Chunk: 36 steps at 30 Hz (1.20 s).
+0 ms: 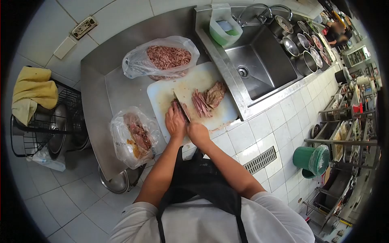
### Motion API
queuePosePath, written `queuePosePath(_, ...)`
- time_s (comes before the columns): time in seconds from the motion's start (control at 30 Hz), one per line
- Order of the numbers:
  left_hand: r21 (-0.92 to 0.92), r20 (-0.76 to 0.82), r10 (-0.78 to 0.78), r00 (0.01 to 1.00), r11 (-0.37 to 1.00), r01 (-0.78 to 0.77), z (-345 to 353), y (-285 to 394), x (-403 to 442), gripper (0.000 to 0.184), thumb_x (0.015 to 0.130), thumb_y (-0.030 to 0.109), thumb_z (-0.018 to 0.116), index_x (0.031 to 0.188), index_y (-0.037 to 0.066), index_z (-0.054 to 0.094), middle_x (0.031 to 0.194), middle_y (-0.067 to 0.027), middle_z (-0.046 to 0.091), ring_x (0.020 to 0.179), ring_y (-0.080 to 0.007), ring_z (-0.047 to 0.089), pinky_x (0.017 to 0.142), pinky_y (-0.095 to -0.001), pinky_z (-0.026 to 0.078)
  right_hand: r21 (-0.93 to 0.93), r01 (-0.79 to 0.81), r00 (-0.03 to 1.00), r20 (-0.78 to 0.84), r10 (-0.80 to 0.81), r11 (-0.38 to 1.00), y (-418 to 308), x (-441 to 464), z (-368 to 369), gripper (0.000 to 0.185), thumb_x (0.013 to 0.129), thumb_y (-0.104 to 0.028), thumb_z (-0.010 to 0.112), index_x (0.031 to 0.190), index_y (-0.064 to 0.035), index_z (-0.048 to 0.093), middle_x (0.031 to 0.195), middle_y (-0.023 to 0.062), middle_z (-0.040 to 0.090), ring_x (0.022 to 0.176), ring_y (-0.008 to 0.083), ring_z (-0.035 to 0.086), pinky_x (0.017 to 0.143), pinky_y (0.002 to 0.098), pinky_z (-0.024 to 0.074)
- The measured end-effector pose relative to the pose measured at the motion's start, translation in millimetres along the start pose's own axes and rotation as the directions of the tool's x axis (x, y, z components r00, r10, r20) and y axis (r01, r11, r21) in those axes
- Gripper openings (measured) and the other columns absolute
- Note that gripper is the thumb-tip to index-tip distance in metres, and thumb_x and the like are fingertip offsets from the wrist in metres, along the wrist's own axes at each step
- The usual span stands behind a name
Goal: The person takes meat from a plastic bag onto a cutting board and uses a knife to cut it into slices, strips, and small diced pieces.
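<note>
My right hand [197, 134] is closed round the handle of a kitchen knife [182, 107], its blade angled up and left over a white cutting board [159, 94]. Close against the blade, my left hand [175, 122] presses its fingertips down on a piece of meat [176, 102], mostly hidden by the fingers and knife. To the right of the blade lie cut strips of meat [200, 104]. Beside them is a browned chunk of meat [215, 94].
A plastic bag of chopped meat [168, 56] sits behind the board. Another bag with larger meat pieces [139, 131] lies at the left. A sink [263, 60] adjoins on the right, with a green-and-white container [225, 30] at its corner and several metal pots [306, 62] beyond.
</note>
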<state>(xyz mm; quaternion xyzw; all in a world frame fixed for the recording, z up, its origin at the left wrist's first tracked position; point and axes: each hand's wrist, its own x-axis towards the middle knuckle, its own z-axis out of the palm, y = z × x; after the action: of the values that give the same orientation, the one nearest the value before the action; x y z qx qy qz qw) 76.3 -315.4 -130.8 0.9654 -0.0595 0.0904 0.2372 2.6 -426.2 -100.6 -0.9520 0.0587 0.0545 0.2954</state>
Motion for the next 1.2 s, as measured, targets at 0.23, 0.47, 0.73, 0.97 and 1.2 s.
queuePosePath(0.23, 0.029, -0.024, -0.008, 1.000, 1.000, 0.009, -9.0, 8.9, -0.3, 0.053, 0.100, 0.017, 0.058, 0.151, 0.006, 0.052, 0.124, -0.0177, 0.059, 0.110, -0.0384, 0.059, 0.095, -0.0478, 0.048, 0.092, -0.025, 1.000, -0.011, 0.026, 0.995, 18.6, -22.1, -13.6, 0.025, 0.096, -0.020, 0.058, 0.093, 0.0045, 0.059, 0.077, 0.0312, 0.069, 0.071, 0.0483, 0.070, 0.067, 0.0579, 0.0565)
queuePosePath(0.47, -0.040, -0.075, -0.051, 0.996, 0.998, 0.048, -8.0, 6.4, -1.4, 0.052, 0.099, 0.016, 0.059, 0.150, 0.005, 0.054, 0.118, -0.0180, 0.059, 0.108, -0.0379, 0.058, 0.095, -0.0472, 0.048, -0.006, -0.057, 0.996, -0.065, 0.056, 0.998, 3.2, -19.1, -41.2, 0.020, 0.095, -0.017, 0.058, 0.089, 0.0014, 0.057, 0.070, 0.0288, 0.068, 0.066, 0.0463, 0.070, 0.062, 0.0556, 0.0573)
queuePosePath(0.73, -0.081, -0.108, -0.005, 0.994, 0.997, -0.004, -8.7, 2.5, 0.2, 0.053, 0.094, 0.009, 0.061, 0.146, 0.001, 0.056, 0.106, -0.0178, 0.059, 0.099, -0.0383, 0.060, 0.088, -0.0471, 0.049, -0.048, 0.027, 0.999, -0.040, -0.028, 0.998, -14.8, -25.3, -50.8, 0.017, 0.095, -0.014, 0.058, 0.087, 0.0013, 0.059, 0.067, 0.0259, 0.068, 0.064, 0.0431, 0.071, 0.060, 0.0530, 0.0580)
queuePosePath(0.97, -0.099, -0.052, -0.029, 0.998, 0.995, 0.023, -17.4, 7.8, 5.1, 0.053, 0.093, 0.010, 0.062, 0.145, 0.000, 0.056, 0.105, -0.0178, 0.060, 0.096, -0.0385, 0.062, 0.084, -0.0479, 0.051, -0.058, 0.025, 1.000, -0.016, -0.026, 0.998, -23.0, -26.4, -55.9, 0.018, 0.095, -0.014, 0.058, 0.086, 0.0014, 0.058, 0.067, 0.0255, 0.068, 0.062, 0.0436, 0.070, 0.059, 0.0529, 0.0577)
queuePosePath(1.2, -0.076, -0.055, 0.023, 0.998, 0.997, -0.028, -15.5, 4.9, 6.6, 0.054, 0.093, 0.009, 0.063, 0.145, -0.003, 0.055, 0.108, -0.0195, 0.059, 0.099, -0.0391, 0.062, 0.086, -0.0484, 0.051, -0.081, -0.004, 1.000, 0.007, 0.004, 0.997, -24.6, -24.1, -52.9, 0.018, 0.095, -0.015, 0.058, 0.088, 0.0015, 0.058, 0.069, 0.0268, 0.069, 0.066, 0.0439, 0.071, 0.061, 0.0536, 0.0577)
